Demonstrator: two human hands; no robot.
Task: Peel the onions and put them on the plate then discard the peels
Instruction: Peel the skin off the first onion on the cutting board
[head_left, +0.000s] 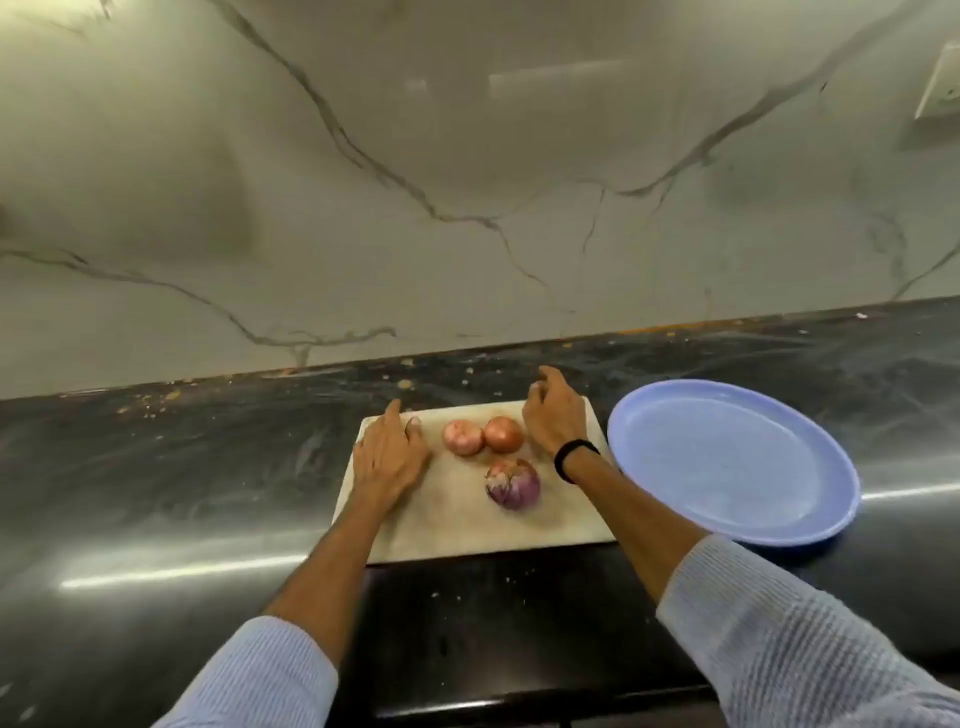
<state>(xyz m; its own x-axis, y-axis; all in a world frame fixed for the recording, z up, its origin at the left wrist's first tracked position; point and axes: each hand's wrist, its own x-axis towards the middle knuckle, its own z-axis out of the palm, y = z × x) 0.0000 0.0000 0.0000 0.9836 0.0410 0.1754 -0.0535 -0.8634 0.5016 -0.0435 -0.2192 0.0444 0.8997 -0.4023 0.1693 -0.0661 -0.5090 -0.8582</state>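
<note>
The left hand lies flat on the left part of the pale cutting board, fingers straight and close together, holding nothing. Beside it a pinkish onion touches a brown onion, with a purple onion nearer. The right hand is at the board's far right, fingers loosely curled and empty, and the blue plate sits just right of the board.

On my board, the left onion touched the right onion far back; the 3rd onion lay nearer. The plate sat right of the board.
</note>
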